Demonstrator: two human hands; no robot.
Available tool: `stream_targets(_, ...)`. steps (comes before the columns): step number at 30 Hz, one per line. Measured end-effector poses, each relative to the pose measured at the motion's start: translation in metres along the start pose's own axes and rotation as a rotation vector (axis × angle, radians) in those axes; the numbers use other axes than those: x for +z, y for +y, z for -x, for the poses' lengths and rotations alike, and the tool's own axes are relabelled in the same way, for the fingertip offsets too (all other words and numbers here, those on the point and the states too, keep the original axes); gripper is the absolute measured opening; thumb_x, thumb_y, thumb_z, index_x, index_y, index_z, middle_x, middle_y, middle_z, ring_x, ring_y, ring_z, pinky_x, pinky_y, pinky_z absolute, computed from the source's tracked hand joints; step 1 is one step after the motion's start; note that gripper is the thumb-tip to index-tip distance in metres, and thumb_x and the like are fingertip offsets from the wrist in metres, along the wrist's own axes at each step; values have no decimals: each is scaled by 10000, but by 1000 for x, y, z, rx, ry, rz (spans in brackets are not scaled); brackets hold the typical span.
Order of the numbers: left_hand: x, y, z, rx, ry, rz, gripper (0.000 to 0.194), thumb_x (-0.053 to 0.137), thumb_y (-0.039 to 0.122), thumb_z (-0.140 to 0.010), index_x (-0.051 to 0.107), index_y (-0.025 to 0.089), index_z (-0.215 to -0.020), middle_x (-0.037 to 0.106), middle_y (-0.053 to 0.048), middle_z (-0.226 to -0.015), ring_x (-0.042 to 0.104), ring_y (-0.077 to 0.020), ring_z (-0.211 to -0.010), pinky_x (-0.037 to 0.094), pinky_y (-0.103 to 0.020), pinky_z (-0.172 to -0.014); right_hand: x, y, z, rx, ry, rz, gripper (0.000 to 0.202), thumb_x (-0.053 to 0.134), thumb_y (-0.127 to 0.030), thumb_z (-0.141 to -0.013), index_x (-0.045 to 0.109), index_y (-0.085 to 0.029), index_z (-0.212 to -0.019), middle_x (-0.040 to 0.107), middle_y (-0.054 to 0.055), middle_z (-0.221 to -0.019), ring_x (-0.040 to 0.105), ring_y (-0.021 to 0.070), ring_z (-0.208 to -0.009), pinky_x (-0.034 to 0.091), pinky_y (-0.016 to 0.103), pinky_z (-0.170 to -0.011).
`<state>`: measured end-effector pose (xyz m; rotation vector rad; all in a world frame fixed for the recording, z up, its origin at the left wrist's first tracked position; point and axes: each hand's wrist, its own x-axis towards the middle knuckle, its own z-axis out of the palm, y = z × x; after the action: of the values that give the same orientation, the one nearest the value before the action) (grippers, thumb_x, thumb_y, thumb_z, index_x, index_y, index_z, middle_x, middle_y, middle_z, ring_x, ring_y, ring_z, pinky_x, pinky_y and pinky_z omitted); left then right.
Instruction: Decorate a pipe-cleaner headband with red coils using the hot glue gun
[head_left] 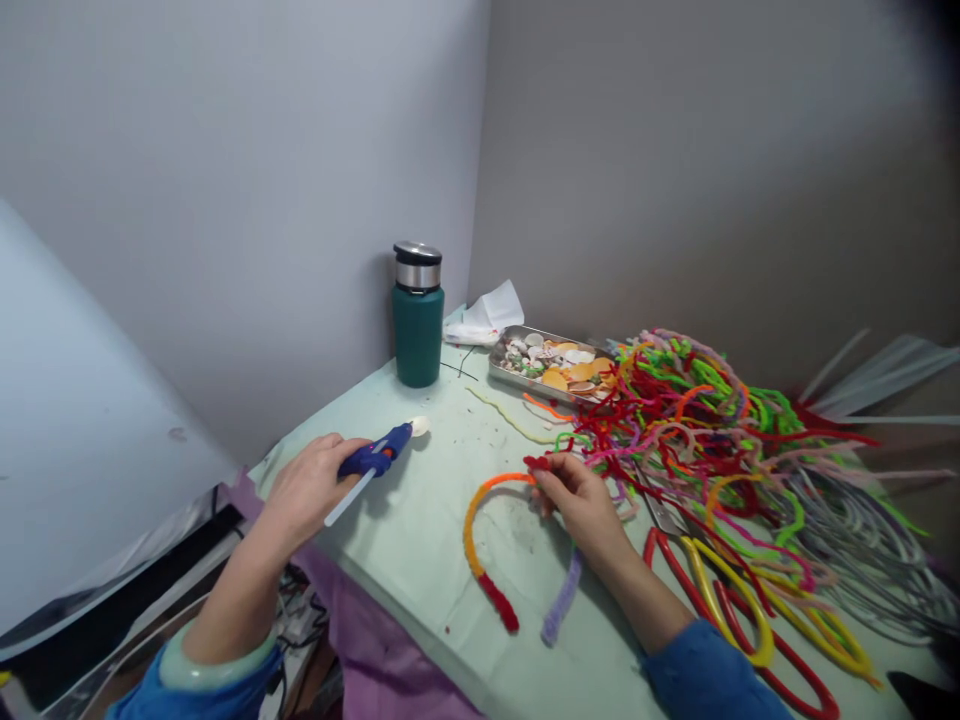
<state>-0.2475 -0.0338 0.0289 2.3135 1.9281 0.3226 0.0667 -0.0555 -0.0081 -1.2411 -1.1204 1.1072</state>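
Note:
My left hand (315,485) is wrapped round a blue glue gun (379,452) with a translucent glue stick hanging out of its back end. The gun's nozzle points away to the right, against a small whitish piece (420,426) whose kind I cannot make out. Between the fingers of my right hand (574,495) is a headband (472,525) wound in fuzzy pipe cleaner, orange and dark red along its left side and lilac at its right end. A small red fuzzy piece (537,463) shows at the fingertips, above the band.
A green bottle (418,335) stands at the back corner, near crumpled white tissue (487,315). Behind my right hand lie a metal tray (517,383) of shells and a tangled pile of pipe cleaners (675,400). Red-handled scissors (664,515) and grey bands (847,540) lie at right.

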Motion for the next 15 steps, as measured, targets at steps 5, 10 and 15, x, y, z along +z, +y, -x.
stream_targets(5,2,3,6,43,1,38,380,442,256,-778,605,292,-1120,562,-38,-874,527,-209,-902,377,-280,-736,15,-13,-8,-50,-125,47,223,652,-369,-706,579,-175,-787,606,-1,-718,552,114,-562,438,253,-562)
stream_targets(10,5,6,11,75,50,41,400,441,198,-765,614,289,-1114,556,-45,-864,513,-213,-889,366,-293,-737,38,-37,-24,-299,-475,400,123,568,-275,-785,607,-175,-726,642,50,-927,588,173,-869,447,299,-757)
stream_targets(15,7,4,9,85,46,65,414,437,167,-751,619,276,-1107,550,-45,-850,515,-210,-873,364,-291,-712,63,-39,-36,-512,-612,586,118,492,-190,-839,590,-181,-775,611,59,-1150,549,173,-1039,415,324,-879)
